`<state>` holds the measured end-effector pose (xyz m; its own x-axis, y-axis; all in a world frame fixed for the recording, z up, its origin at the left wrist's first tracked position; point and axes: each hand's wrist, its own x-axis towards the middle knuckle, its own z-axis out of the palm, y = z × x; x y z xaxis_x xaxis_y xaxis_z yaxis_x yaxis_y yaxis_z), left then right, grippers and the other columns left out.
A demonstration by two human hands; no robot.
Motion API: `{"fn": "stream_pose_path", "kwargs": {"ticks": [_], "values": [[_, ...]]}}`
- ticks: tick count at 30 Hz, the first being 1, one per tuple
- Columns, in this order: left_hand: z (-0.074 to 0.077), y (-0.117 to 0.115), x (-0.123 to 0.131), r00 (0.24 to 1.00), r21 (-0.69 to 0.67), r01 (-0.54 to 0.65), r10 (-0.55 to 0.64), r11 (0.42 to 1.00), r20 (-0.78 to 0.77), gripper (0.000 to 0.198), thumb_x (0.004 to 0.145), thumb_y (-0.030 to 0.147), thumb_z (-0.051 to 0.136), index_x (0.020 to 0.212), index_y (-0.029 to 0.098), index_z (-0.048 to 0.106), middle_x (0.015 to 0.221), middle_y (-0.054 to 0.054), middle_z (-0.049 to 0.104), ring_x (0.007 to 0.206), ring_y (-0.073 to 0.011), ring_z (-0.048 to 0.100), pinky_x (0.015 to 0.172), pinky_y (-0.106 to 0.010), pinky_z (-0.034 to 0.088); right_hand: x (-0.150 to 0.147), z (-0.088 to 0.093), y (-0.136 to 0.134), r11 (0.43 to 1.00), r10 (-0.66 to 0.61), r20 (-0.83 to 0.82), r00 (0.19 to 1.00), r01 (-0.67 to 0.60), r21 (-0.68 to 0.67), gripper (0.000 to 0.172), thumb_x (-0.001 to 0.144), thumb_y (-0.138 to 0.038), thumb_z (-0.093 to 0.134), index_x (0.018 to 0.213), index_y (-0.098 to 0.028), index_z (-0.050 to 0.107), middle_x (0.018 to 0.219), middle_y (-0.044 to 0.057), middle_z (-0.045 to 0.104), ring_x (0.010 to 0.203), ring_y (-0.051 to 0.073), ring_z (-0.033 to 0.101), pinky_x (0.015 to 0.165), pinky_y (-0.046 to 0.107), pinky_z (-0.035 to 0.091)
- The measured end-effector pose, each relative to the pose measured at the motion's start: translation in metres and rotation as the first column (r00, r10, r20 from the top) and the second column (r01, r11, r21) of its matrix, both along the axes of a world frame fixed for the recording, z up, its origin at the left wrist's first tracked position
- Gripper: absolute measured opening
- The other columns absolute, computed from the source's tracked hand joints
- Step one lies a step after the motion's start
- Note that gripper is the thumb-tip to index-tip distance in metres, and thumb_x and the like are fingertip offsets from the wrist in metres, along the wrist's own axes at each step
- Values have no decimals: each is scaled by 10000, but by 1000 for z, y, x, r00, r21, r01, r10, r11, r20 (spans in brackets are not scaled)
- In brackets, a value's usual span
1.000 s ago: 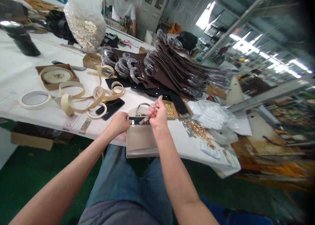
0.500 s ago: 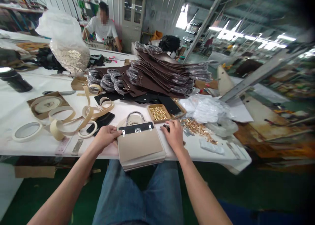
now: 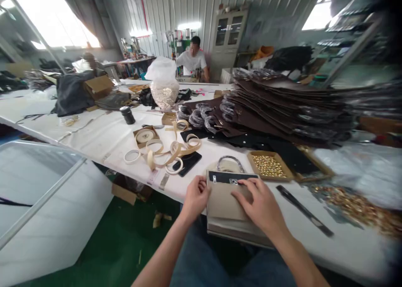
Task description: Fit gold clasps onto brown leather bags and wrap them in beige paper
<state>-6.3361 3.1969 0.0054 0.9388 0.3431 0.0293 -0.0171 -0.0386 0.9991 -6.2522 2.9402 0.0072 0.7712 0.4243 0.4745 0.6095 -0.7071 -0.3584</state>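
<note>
Beige bag (image 3: 220,201) at the near edge of the table (image 3: 109,147), handle (image 3: 230,157) away; left hand (image 3: 197,195) curled at its left side, grip unclear; right hand (image 3: 262,200) loosely spread across its right.

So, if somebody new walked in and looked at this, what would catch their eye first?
Probably the big stack of dark brown pieces, piled across the table's far right side. Next might be the bright gold-coloured bits in a shallow box, just beyond the beige bag at the near edge, where the left hand and right hand are. Farther back, a bulging clear sack stands out.
</note>
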Motion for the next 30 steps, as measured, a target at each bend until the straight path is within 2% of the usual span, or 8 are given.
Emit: {"fn": "stream_pose_path", "kwargs": {"ticks": [4, 7, 12, 16, 19, 24, 27, 30], "values": [[-4, 5, -1, 998, -67, -9, 5, 998, -57, 139, 942, 230, 753, 1023, 194, 646, 841, 26, 575, 751, -141, 537, 724, -270, 436, -3, 2, 7, 1000, 16, -52, 999, -15, 11, 426, 1093, -622, 637, 1343, -286, 715, 1360, 141, 680, 1259, 376, 696, 1117, 555, 570], [-4, 3, 1, 998, -53, -23, 20, 998, -61, 125, 981, 236, 704, 1054, 202, 609, 902, 1, 598, 820, -163, 583, 774, -284, 473, -5, 12, 14, 1000, 4, -120, 993, -3, 7, 407, 1077, -609, 641, 1320, -292, 721, 1355, 130, 694, 1213, 368, 719, 1060, 535, 599], [3, 1, -14, 982, 4, -187, 187, 982, -24, 366, 1043, 378, 693, 1326, 205, 538, 1187, -115, 653, 965, -208, 676, 848, -324, 558, -2, 43, 28, 1000, 7, -187, 982, -9, -12, 376, 1019, -548, 692, 1312, -318, 747, 1341, 112, 728, 1140, 355, 756, 980, 504, 635], [8, 24, -41, 945, 5, -320, 318, 948, 77, 478, 1088, 466, 638, 1476, 227, 492, 1427, -196, 607, 1058, -242, 701, 855, -367, 596, 2, 62, 41, 997, 58, -257, 965, -69, -34, 302, 1002, -514, 709, 1252, -354, 766, 1311, 73, 746, 1012, 317, 777, 877, 465, 655], [1, 50, -65, 932, 74, -355, 346, 932, 107, 427, 1064, 495, 685, 1400, 251, 585, 1379, -183, 659, 1027, -266, 713, 862, -408, 601, 8, 67, 48, 997, 65, -286, 956, -76, -27, 289, 997, -514, 722, 1235, -357, 772, 1298, 65, 750, 960, 297, 771, 878, 459, 653], [-9, 64, -88, 997, 233, -70, 74, 970, -9, 186, 917, 368, 849, 1049, 261, 774, 1078, -111, 783, 988, -299, 730, 878, -420, 565, 19, 61, 52, 990, 115, -328, 938, -136, -44, 418, 891, -528, 829, 1266, -349, 791, 1286, 72, 758, 952, 295, 765, 883, 436, 646], [1, 53, -82, 996, 299, 63, -39, 952, -86, 100, 852, 354, 900, 891, 288, 837, 1005, -85, 832, 1034, -317, 730, 944, -437, 531, 22, 55, 52, 992, 96, -338, 936, -116, -40, 431, 879, -548, 838, 1260, -350, 800, 1296, 71, 764, 943, 289, 764, 863, 415, 645], [15, 42, -69, 977, 379, 156, -85, 912, -197, 197, 773, 484, 975, 823, 326, 867, 988, -66, 860, 1052, -343, 726, 1035, -493, 477, 22, 50, 51, 995, 73, -331, 941, -92, -43, 442, 884, -564, 834, 1278, -367, 791, 1328, 71, 761, 970, 305, 772, 861, 428, 648]]}}
